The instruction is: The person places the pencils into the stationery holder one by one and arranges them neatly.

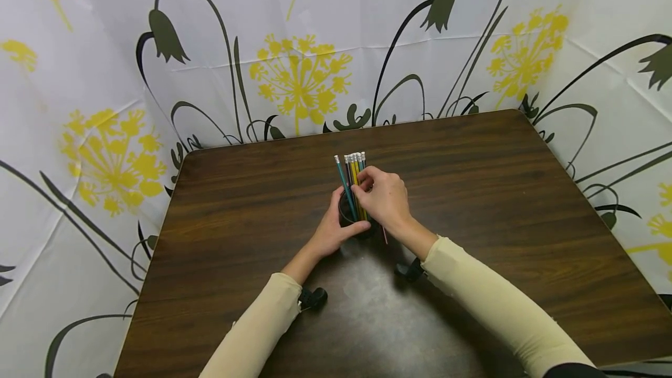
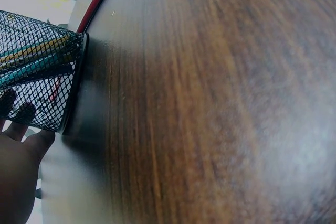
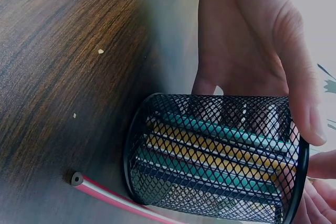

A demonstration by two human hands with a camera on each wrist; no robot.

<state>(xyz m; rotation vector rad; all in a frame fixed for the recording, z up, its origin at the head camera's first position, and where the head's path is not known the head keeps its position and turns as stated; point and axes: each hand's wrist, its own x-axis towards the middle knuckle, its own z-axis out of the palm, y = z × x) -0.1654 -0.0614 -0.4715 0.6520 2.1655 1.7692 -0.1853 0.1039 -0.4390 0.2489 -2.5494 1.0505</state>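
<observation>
A black wire-mesh pencil cup (image 3: 210,156) stands on the table, holding several pencils with their eraser ends up. My left hand (image 1: 329,229) grips the cup's side, its thumb near the rim in the head view. At the cup's mouth, my right hand (image 1: 387,200) pinches among the pencils with thumb and fingers; exactly which pencils it holds is hidden. A teal pencil (image 1: 342,177) leans left, apart from the yellow pencil (image 1: 354,174) and the other pencils. Beside the cup's base, a red pencil (image 3: 107,196) lies on the table, its flat end showing.
The dark wood-grain table (image 1: 236,220) extends around the cup on all sides. Behind it hangs a white curtain (image 1: 336,10) with yellow and dark green flowers. Small pale crumbs (image 3: 101,51) lie on the tabletop.
</observation>
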